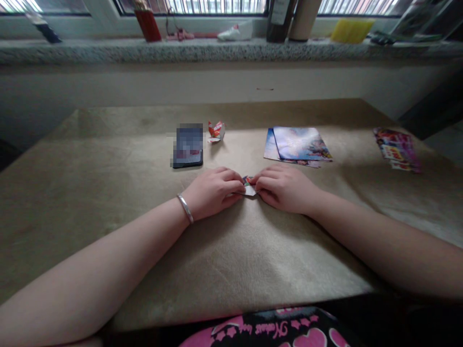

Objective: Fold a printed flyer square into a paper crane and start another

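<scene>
A small paper (pixel 249 191) is in the middle of the bench (pixel 217 270), pale along its near edge with dark, green and orange print showing above; its folds are too small for me to make out. The left hand (pixel 219 189) comes in at nine o'clock, its fingers pinching that edge of the paper, and the right hand (pixel 284 190) at three, its fingers pinching the opposite edge. A silver bangle (pixel 185 208) circles the left wrist.

Taking the paper as the clock's centre, a red-and-white folded piece (pixel 216 132) sits at eleven, just beside a dark slab (pixel 188 145) at ten, whose face is blurred out. Between one and two lie some glossy sheets (pixel 302 143), overlapping, blue and violet on top. Well apart, between two and three, is a pinkish stack (pixel 398 150).

Beyond the bench, at twelve, runs a speckled sill (pixel 202 54). On it stand a red bottle (pixel 147 23) towards eleven, a dark bottle (pixel 279 23) just past twelve touching or nearly touching a beige flask (pixel 306 19), and a yellow thing (pixel 352 31) at one. Near six shows black clothing (pixel 282 330) with pink hearts and stars.
</scene>
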{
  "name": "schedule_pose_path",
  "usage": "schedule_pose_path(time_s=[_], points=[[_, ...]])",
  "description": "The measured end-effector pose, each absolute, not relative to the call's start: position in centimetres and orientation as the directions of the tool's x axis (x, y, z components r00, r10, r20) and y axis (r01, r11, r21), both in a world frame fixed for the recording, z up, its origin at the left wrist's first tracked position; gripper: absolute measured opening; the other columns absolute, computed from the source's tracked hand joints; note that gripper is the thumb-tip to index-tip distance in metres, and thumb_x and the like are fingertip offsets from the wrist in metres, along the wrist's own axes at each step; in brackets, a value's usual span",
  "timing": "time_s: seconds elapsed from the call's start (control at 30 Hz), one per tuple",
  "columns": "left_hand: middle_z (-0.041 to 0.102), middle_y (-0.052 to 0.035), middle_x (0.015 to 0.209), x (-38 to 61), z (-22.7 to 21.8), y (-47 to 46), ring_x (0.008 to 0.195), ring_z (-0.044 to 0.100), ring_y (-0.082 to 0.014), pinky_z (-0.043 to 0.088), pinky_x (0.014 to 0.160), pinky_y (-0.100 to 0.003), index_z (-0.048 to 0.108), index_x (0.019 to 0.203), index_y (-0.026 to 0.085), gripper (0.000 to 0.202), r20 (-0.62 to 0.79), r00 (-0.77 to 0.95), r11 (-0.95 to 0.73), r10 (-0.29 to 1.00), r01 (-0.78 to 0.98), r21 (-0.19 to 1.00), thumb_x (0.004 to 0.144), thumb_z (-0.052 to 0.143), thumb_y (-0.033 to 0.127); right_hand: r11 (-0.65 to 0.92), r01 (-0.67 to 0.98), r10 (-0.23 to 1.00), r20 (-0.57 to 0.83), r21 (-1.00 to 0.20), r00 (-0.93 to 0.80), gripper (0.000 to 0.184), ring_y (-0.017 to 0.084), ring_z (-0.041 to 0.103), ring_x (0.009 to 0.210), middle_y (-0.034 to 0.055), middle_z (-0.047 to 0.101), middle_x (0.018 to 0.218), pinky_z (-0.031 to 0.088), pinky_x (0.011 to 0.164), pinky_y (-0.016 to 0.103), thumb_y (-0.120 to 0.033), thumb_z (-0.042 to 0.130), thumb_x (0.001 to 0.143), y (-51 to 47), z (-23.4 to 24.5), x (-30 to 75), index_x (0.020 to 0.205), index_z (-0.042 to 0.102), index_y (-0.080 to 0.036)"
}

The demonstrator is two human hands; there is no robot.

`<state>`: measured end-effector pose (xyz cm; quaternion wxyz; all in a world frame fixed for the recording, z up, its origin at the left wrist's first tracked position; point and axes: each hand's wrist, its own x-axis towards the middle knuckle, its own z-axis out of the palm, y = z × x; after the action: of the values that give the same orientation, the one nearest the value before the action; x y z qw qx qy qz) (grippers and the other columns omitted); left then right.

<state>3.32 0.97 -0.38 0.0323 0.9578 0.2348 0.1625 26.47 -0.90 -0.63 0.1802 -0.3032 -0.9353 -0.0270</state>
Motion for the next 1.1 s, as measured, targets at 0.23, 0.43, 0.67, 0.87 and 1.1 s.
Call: schedule_pose_path(time_s=[0.23, 0.43, 0.67, 0.87, 1.1], points=[[0.067, -0.0047, 0.1, 3.35, -0.52, 0.82, 0.089, 0.06, -0.0151, 0.049, 0.08, -0.028, 0.066, 0.101, 0.02, 0.022, 0.323, 0.836, -0.886, 0.443, 0.463, 0.017, 0.093, 0.045, 0.024, 0.844, 0.535, 0.512, 0.375, -0.05, -0.773, 0.02, 0.02, 0.063, 0.091, 0.0073, 0.071, 0.099, 0.049, 0.081, 0.033, -0.024, 0.05, 0.089, -0.84, -0.75, 26.73, 0.093, 0.068, -0.016], [0.068, -0.0038, 0.098, 3.42, -0.34, 0.71, 0.087, 0.06, -0.0154, 0.049, 0.077, -0.029, 0.067, 0.102, 0.022, 0.024, 0.33, 0.836, -0.88, 0.439, 0.475, -0.032, 0.093, 0.045, 0.025, 0.804, 0.582, 0.582, 0.359, -0.121, -0.73, 0.022, 0.02, 0.062, 0.091, 0.0073, 0.071, 0.1, 0.05, 0.08, 0.034, -0.021, 0.051, 0.086, -1.15, -0.78, 26.03, 0.099, 0.069, -0.017], [0.068, -0.0028, 0.098, 3.54, 0.05, 0.43, 0.09, 0.06, -0.0171, 0.047, 0.077, -0.03, 0.067, 0.101, 0.024, 0.023, 0.29, 0.842, -0.86, 0.454, 0.499, -0.104, 0.093, 0.046, 0.028, 0.82, 0.564, 0.558, 0.356, -0.096, -0.75, 0.024, 0.019, 0.061, 0.085, 0.0081, 0.071, 0.096, 0.05, 0.076, 0.032, -0.027, 0.049, 0.091, -1.06, -0.59, 26.34, 0.094, 0.071, -0.017], [0.066, -0.0066, 0.09, 3.62, 0.02, 0.48, 0.078, 0.057, -0.0153, 0.046, 0.071, -0.028, 0.066, 0.086, 0.017, 0.027, 0.268, 0.839, -0.849, 0.473, 0.515, -0.116, 0.094, 0.044, 0.03, 0.827, 0.56, 0.542, 0.343, -0.052, -0.767, 0.026, 0.019, 0.062, 0.083, 0.0096, 0.071, 0.092, 0.049, 0.074, 0.031, -0.028, 0.048, 0.092, -0.84, -0.62, 26.46, 0.084, 0.069, -0.015], [0.065, -0.005, 0.088, 3.54, -0.03, 0.55, 0.077, 0.056, -0.0147, 0.047, 0.071, -0.027, 0.065, 0.09, 0.018, 0.024, 0.263, 0.856, -0.858, 0.445, 0.491, -0.148, 0.094, 0.043, 0.027, 0.829, 0.555, 0.542, 0.35, -0.069, -0.764, 0.025, 0.019, 0.061, 0.086, 0.0069, 0.071, 0.094, 0.049, 0.076, 0.031, -0.028, 0.046, 0.092, -0.97, -0.75, 26.51, 0.092, 0.069, -0.018]])
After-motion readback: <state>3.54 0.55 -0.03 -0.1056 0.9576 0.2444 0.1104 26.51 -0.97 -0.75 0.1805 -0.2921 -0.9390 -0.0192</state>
